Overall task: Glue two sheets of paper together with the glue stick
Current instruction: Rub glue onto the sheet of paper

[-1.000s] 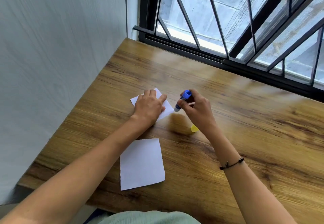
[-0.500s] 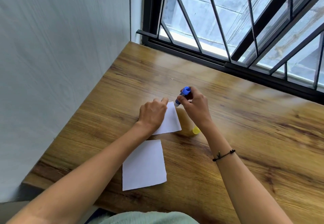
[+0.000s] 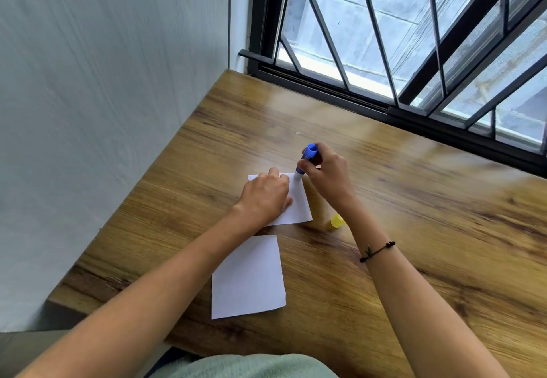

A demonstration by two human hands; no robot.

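Gluing the far sheet on the table

The left hand (image 3: 268, 197) lies flat, pressing the far sheet (image 3: 299, 206); the right hand (image 3: 327, 175) grips the tilted glue stick (image 3: 306, 160), tip seemingly touching that sheet's far corner. The near sheet (image 3: 247, 278) lies apart on the table (image 3: 414, 229).

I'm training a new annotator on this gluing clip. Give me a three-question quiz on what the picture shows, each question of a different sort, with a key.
1. True or false: the right hand holds the glue stick with its tip on the far sheet.
2. What does the left hand do? A) lifts the near sheet B) rests on the far sheet C) holds the yellow cap
3. Fill in: the yellow cap lies on the ____, beside the right wrist.

Key: 1 true; 2 B; 3 table.
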